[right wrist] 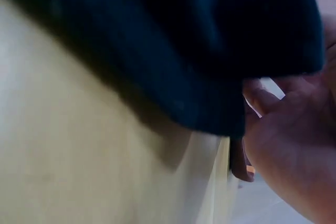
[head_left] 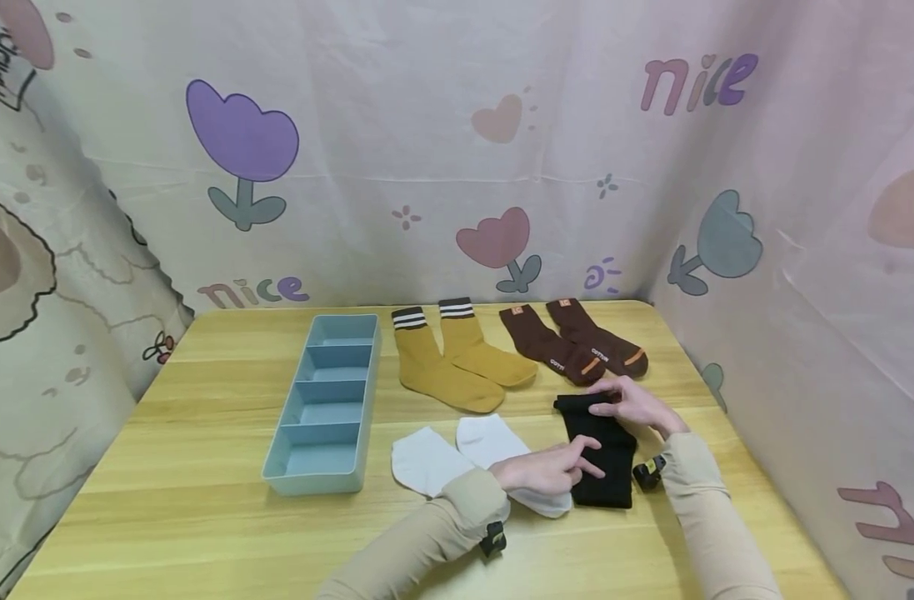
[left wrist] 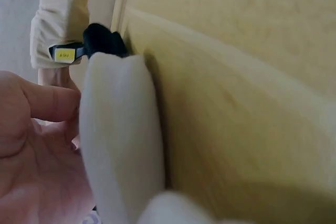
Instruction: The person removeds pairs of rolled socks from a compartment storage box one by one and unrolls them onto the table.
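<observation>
From the head view I have both hands on the black socks (head_left: 597,450), which lie as one dark strip in the lower right of the frame, on the wooden table (head_left: 202,492). My right hand (head_left: 635,406) is at the strip's far end, fingers curled over the cuff edge and pinching it. My left hand (head_left: 546,469) lies across the near part with its fingers mostly straight, pressing the fabric flat. Just left of the strip are the white socks (head_left: 457,458), partly under my left sleeve. Higher up in the frame I see the mustard socks (head_left: 449,358), the brown socks (head_left: 572,342), and at left centre the blue divided tray (head_left: 325,408), its four compartments holding nothing.

In the left wrist view, a white sock (left wrist: 118,145) fills the centre, with the left hand (left wrist: 31,145) at the lower left, fingers loosely extended beside it and not closed round it. The black fabric (left wrist: 102,39) shows only as a small patch at the upper left.

The right wrist view is blurred, but black fabric (right wrist: 210,45) fills the top and the right hand (right wrist: 289,145) at the right edge has its thumb and fingers tucked round the hem.

I judge that I am at the start of folding or rolling this black pair. The next move calls for holding the near end pinned while bringing the gripped cuff over, keeping both layers aligned.
</observation>
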A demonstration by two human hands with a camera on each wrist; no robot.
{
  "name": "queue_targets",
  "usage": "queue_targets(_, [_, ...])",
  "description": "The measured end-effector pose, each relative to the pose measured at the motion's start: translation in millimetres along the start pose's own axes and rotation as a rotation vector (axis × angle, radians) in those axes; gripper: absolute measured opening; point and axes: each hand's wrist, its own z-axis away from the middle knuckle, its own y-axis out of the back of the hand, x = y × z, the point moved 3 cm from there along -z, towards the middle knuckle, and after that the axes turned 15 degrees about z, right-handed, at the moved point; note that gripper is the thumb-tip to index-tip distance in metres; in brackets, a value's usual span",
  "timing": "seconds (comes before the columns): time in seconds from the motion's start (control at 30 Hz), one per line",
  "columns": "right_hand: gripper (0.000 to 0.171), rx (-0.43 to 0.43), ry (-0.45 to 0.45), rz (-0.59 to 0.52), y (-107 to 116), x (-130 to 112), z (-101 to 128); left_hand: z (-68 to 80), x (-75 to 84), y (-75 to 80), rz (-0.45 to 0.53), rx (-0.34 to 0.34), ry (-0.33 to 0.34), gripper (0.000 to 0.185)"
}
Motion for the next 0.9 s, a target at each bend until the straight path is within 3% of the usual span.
queue_targets(0.33, [0.016, 0.132, 0.062, -0.072, -4.5, -3.6, -0.8, 1.9, -2.9, 0.3, 0.08, -0.107, -0.034, 0.043])
queue_targets(0.67, [0.029, 0.046, 0.026, -0.096, -7.7, -1.5, 0.8, 4.2, -1.9, -5.4, 0.078, -0.15, -0.023, 0.044])
queue_targets(0.9, [0.026, 0.075, -0.031, -0.051, -5.9, 1.0, -1.1, 4.1, -4.1, -4.5, 0.08, -0.154, -0.02, 0.043])
